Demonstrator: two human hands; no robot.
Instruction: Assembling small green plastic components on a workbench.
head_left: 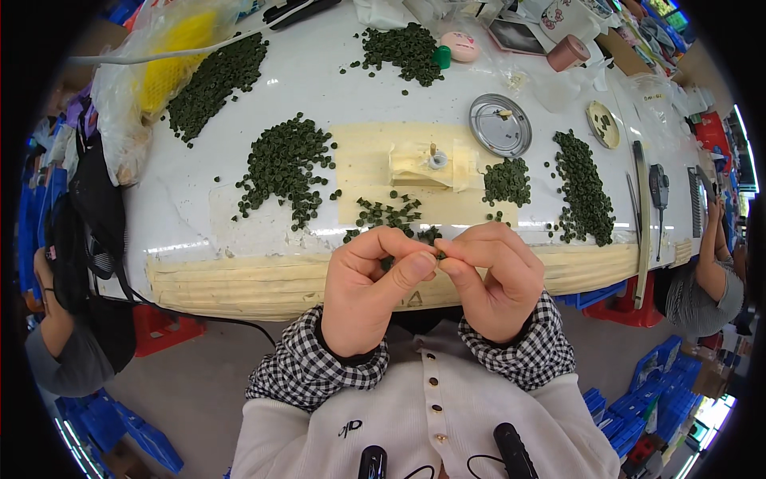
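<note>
Fingertips meet at the table's near edge, where my left hand and my right hand both pinch a tiny dark green part. Most of that part is hidden by the fingers. Just beyond my hands lie loose dark green parts, some of them spool-shaped. Farther off, a taped block with a short upright peg is fixed to the table. Left of it spreads a large heap of green parts. A smaller heap and a long heap lie to the right.
More green heaps lie at the far left and far middle. A round metal tray and a small dish stand at the right, near a long metal strip. People sit at both sides; a plastic bag hangs at the left.
</note>
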